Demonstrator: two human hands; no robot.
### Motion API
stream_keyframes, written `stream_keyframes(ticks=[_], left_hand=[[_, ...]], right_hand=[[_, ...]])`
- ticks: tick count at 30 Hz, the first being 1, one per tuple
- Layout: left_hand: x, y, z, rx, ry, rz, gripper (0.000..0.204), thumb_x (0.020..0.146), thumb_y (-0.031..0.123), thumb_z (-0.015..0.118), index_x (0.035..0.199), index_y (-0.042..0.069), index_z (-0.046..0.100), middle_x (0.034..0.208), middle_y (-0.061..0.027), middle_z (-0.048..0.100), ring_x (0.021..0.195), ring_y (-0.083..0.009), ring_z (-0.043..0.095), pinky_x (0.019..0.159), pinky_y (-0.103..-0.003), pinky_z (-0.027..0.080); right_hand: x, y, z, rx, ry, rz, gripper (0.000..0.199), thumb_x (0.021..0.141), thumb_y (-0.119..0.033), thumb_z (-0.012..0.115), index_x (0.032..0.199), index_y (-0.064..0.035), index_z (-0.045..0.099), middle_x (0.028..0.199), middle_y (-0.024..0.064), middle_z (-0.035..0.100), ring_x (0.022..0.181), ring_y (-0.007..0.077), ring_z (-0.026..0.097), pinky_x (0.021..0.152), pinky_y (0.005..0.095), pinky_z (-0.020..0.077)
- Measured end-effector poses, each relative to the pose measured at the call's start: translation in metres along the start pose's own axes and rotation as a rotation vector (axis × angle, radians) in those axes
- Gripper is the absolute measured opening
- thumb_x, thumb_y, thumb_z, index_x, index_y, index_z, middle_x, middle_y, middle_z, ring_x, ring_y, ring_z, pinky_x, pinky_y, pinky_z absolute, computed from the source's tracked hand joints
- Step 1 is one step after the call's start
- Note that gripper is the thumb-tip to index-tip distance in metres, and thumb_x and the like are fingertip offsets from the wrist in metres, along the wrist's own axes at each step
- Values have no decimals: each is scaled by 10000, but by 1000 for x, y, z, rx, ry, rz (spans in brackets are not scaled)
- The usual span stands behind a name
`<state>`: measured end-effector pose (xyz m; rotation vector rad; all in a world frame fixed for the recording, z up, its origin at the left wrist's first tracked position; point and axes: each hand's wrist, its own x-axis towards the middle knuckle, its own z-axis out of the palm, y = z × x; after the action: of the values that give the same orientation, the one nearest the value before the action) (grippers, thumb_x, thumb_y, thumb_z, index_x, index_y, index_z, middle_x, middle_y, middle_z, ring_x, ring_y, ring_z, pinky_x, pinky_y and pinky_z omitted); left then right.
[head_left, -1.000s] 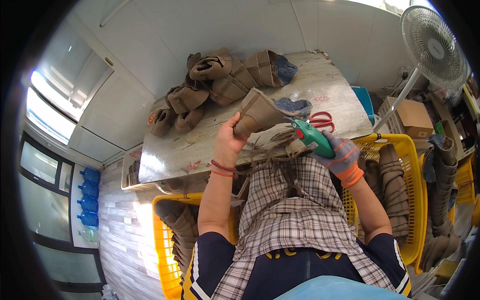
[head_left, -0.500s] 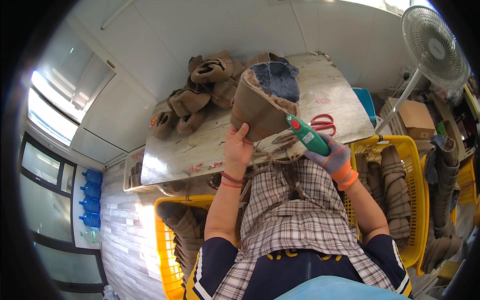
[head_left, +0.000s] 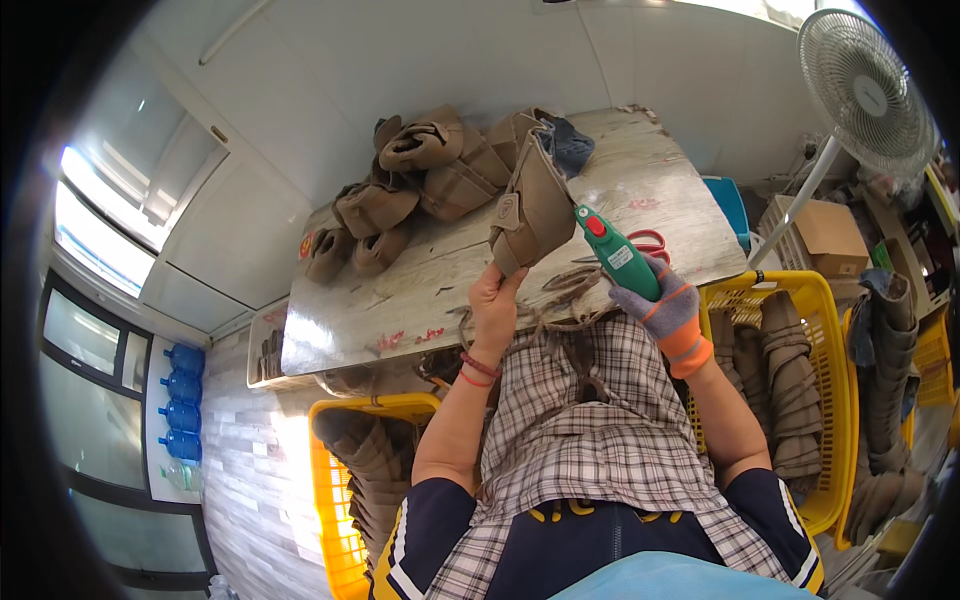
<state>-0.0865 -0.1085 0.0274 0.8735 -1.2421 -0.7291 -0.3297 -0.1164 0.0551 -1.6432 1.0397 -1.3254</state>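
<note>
My left hand (head_left: 493,312), bare, pinches the lower end of a brown, plush-lined piece that looks like a boot upper (head_left: 540,218). Held tilted over the table, it shows a sewn-on patch and a band on its outside. My right hand (head_left: 662,312), in a grey and orange glove, is wrapped round a green handheld electric cutter (head_left: 622,258) with a red button. The cutter's tip is at the upper's right edge; whether it touches cannot be made out. Red-handled scissors (head_left: 652,243) lie on the table, partly hidden behind the cutter.
More brown uppers (head_left: 425,145) are heaped at the back left of the worn wooden table (head_left: 350,310). Offcut strips (head_left: 572,285) lie near its front edge. Yellow baskets (head_left: 840,400) of stacked uppers stand at both sides. A fan (head_left: 868,95) rises at the right.
My left hand has turned the upper so that its outside and patch show and the plush lining is mostly out of sight. The cutter has shifted slightly with my right hand.
</note>
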Motion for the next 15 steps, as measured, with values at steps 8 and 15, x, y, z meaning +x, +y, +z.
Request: stream_keyframes(ticks=[8, 15], left_hand=[[-1, 0, 10, 282, 2, 88, 308, 880, 5, 575, 1188, -14, 574, 1187, -88, 616, 1061, -169, 566, 904, -292, 432], [-2, -10, 1, 729, -173, 487, 299, 746, -93, 534, 1028, -22, 604, 1051, -181, 594, 983, -378, 551, 854, -420, 441]], right_hand=[[-7, 2, -1, 12, 17, 131, 544, 715, -299, 805, 1128, -11, 598, 856, 64, 670, 709, 92, 613, 644, 233, 506], [3, -20, -9, 2, 49, 183, 465, 742, -283, 784, 1071, 1, 618, 833, 49, 656, 711, 76, 592, 634, 230, 490]])
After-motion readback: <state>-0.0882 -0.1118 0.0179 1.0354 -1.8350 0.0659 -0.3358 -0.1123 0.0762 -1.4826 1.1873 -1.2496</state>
